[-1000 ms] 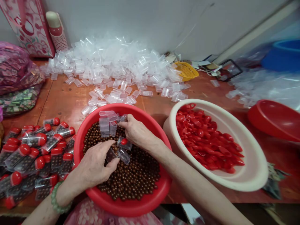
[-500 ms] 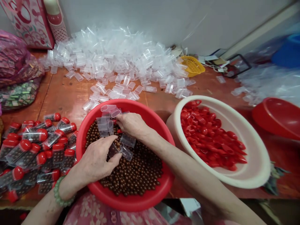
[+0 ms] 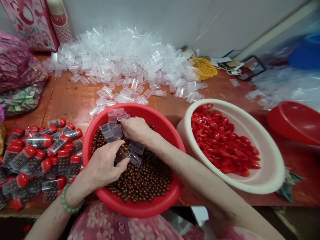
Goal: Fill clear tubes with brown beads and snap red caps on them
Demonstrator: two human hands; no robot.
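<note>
A red basin (image 3: pixel 175 140) holds many brown beads (image 3: pixel 147 178) with several clear plastic tubes (image 3: pixel 115 132) lying on top. Over the basin's left part is my left hand (image 3: pixel 106 163), thumb and forefinger curved apart around a clear tube (image 3: pixel 121 155) among the beads. My right hand (image 3: pixel 136 130) reaches down beside the upper cluster of tubes; its fingertips are hidden behind the hand and tubes. Another pair of clear tubes (image 3: pixel 135 153) rests between the hands. Whether the right fingers grip anything cannot be made out.
Capped, bead-filled tubes (image 3: pixel 41 141) lie at the left. A cream basin (image 3: pixel 271 166) of red caps (image 3: pixel 220 140) stands at the right. Behind are a heap of clear tubes (image 3: pixel 125 56) and a yellow basket (image 3: pixel 205 68). A red bowl (image 3: pixel 295 121) sits far right.
My right hand has shifted slightly left, and the upper clear tubes beside it have tilted. My left hand keeps nearly the same pose. The whole view has shifted slightly.
</note>
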